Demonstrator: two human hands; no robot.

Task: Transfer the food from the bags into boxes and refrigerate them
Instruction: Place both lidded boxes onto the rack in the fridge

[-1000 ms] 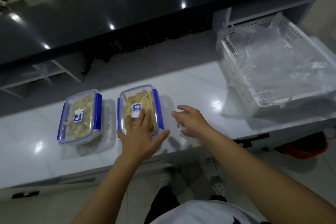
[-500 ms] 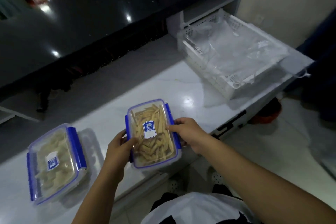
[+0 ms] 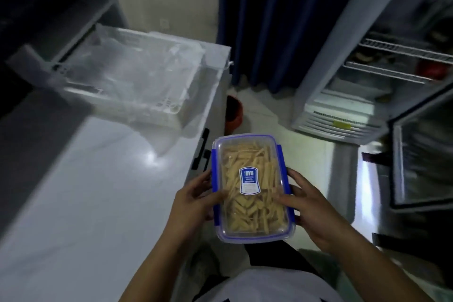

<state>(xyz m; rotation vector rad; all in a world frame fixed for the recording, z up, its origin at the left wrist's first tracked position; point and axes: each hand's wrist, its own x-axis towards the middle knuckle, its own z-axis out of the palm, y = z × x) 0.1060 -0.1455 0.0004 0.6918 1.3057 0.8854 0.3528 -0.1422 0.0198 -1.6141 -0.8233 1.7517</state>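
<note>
Both hands are on the box (image 3: 252,189) right now, a clear plastic one with a snapped-on lid, blue clips down the long sides and a blue and white sticker on top. It's packed with pale yellow sticks of food. The left hand (image 3: 196,200) is clamped on the left long side, thumb over the lid and fingers under. The right hand (image 3: 311,211) grips the right long side the same way, thumb lying across the lid.

The box is up in the air, just off the right edge of the tabletop (image 3: 98,191), over the floor (image 3: 267,115), not touching either. The near part of the tabletop is bare and shiny. At its far right corner sits a white basket (image 3: 137,95) with clear plastic bags (image 3: 137,66) heaped in it, well apart from the box.

Over to the right the fridge (image 3: 367,95) stands with its door (image 3: 421,162) swung wide toward the camera. White wire shelves (image 3: 397,54) show inside, with some dark stuff on them that's too blurry to make out. Between the tabletop's edge and the fridge there's a strip of pale floor, with a dark blue curtain (image 3: 269,19) hanging at the back and something red (image 3: 234,113) low down by the tabletop's side.
</note>
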